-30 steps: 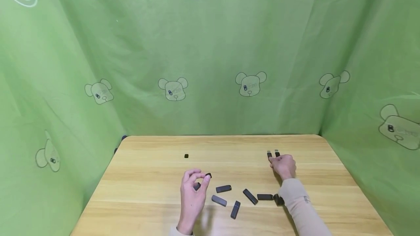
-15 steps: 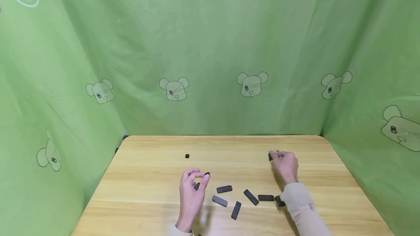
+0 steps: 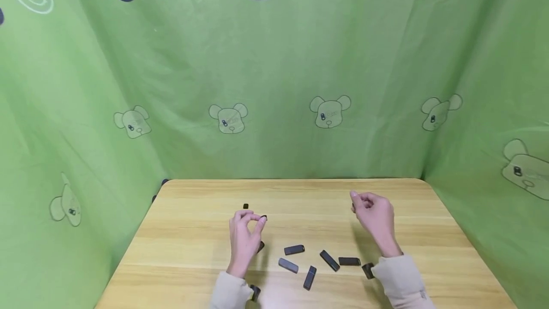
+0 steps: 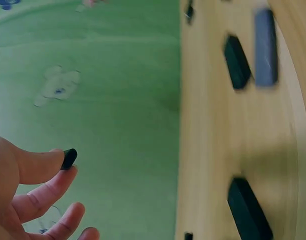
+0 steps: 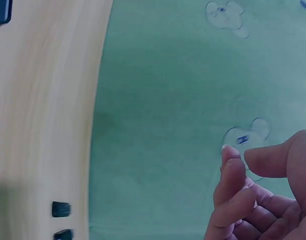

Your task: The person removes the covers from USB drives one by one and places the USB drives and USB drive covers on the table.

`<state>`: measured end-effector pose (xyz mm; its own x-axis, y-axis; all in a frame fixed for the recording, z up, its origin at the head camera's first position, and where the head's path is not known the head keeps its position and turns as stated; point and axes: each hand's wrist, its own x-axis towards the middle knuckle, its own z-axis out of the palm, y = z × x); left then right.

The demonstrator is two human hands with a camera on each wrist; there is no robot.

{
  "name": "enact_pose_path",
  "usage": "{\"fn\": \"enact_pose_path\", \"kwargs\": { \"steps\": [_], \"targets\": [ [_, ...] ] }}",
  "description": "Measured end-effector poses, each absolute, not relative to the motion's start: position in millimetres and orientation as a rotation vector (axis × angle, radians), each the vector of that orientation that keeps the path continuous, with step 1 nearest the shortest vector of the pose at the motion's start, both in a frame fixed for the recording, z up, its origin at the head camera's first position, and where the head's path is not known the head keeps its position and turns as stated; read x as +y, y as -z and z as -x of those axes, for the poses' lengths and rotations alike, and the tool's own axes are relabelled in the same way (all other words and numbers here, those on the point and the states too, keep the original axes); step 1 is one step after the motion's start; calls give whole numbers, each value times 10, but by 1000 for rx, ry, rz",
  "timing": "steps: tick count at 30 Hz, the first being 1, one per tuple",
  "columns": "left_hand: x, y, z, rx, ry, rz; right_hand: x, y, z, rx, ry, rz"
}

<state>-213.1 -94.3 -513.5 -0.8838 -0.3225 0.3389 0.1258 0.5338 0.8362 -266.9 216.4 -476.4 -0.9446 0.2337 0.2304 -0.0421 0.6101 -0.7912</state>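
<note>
My left hand (image 3: 243,240) is above the table and pinches a small black USB stick cap (image 4: 69,159) between thumb and index finger. Farther back, another black cap (image 3: 246,206) lies on the wood, just beyond that hand. My right hand (image 3: 376,214) is raised at the right back, holding nothing; a gap shows between thumb and index finger in the right wrist view. Below it, two dark USB sticks (image 5: 61,209) lie on the table, mostly hidden by the hand in the head view. A dark USB stick (image 4: 249,210) lies partly behind my left hand.
In the middle front lie several capped sticks: a grey USB stick (image 3: 288,265) and black ones, among them one USB stick (image 3: 329,260) set diagonally. The wooden table (image 3: 180,261) ends at a green patterned curtain (image 3: 274,151) on the back and sides.
My right hand has let go of the USB stick at the right back and lifted off the table. The left hand has moved slightly back and left, still pinching the cap.
</note>
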Motion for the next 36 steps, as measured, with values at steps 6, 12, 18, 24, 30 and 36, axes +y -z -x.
{"fn": "enact_pose_path", "kwargs": {
  "steps": [6,12,18,24,30,36],
  "targets": [
    [-1042,5233,2324,-2406,1183,-156,2093,4597,2433,-2526,-1276,105],
    [-1123,5246,2513,-2504,1092,-134,2010,4504,2197,-2509,-1280,52],
    [-1139,5266,2698,-2575,1094,-133,1929,4444,1983,-2505,-1286,12],
    [-1131,5289,2867,-2630,1063,-145,1884,4423,1783,-2498,-1290,-36],
    [-1149,5370,3002,-2662,1021,-167,1860,4421,1577,-2532,-1317,-19],
    [-1156,5429,3111,-2695,1022,-193,1833,4441,1473,-2516,-1288,-36]
  ]
}}
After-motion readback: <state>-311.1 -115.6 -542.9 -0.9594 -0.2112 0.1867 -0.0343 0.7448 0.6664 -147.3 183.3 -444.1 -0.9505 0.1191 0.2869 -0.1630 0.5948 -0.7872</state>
